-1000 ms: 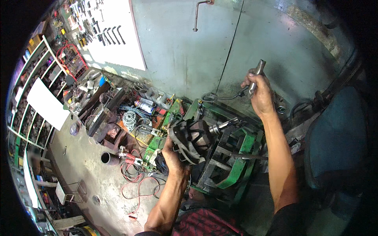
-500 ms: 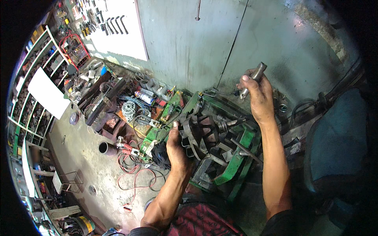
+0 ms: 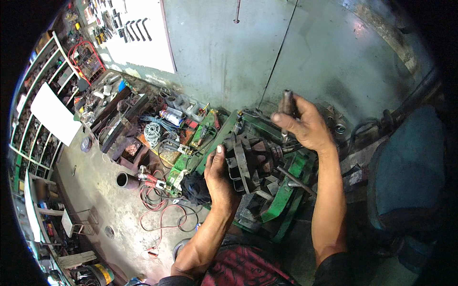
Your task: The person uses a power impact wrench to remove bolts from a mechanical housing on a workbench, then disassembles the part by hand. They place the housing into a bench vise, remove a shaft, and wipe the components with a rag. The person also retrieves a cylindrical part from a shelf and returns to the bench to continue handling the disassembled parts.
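Observation:
My left hand [image 3: 219, 183] is closed around the near-left side of a dark, claw-toothed alternator rotor [image 3: 249, 164], its thumb up and its other fingers hidden beneath. The rotor's shaft points right, over a green metal frame [image 3: 279, 207]. Above the shaft end, my right hand [image 3: 307, 124] grips a worn steel tube-like piece [image 3: 287, 101], held nearly upright between thumb and fingers. Its lower tip shows below the thumb, near the shaft; I cannot tell if they touch. A metal rod [image 3: 298, 182] juts out over the frame beside the rotor.
Left of the frame lie a silver alternator housing [image 3: 152, 132], a spray can [image 3: 171, 117] and a short pipe [image 3: 127, 180]. Red and black cables [image 3: 155, 204] coil on the floor. A grey metal wall [image 3: 219, 57] stands behind, and a teal padded seat [image 3: 405, 167] is at right.
My right hand has moved left and down toward the rotor shaft, and the steel piece has turned from slanted to nearly upright. My left hand stays on the rotor, which has tilted slightly.

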`<state>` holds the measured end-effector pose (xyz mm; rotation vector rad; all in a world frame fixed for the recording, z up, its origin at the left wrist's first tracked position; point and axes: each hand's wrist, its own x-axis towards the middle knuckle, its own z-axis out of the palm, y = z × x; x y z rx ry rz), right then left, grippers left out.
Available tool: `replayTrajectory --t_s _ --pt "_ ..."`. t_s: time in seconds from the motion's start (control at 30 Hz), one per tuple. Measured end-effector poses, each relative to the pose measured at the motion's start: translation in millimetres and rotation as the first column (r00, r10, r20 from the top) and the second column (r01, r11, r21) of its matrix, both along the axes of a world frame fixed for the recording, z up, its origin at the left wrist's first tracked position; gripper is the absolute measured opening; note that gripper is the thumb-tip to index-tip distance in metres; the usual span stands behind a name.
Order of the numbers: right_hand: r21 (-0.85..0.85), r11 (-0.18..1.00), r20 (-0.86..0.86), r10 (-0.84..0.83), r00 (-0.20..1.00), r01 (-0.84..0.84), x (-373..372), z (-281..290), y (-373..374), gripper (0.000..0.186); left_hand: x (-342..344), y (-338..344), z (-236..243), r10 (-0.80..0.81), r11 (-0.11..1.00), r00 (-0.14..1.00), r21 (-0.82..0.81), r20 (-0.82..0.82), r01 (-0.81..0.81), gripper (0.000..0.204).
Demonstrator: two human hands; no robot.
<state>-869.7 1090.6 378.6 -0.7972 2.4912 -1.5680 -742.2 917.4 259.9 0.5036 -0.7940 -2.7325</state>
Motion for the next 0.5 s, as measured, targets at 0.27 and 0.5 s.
replayTrajectory --t_s 0.27,0.5 --pt "0.080 0.997 0.051 0.007 0.999 -0.011 -4.7 -3.2 -5.2 0.059 3.2 -0.4 8.7 -0.006 1.000 0.998 -0.026 -0.060 0.005 0.043" --pt "0.099 0.995 0.083 -0.009 0.997 0.001 -9.2 -4.5 -6.1 0.047 5.6 2.2 14.5 0.008 0.998 0.999 -0.066 -0.052 -0.011 0.040"
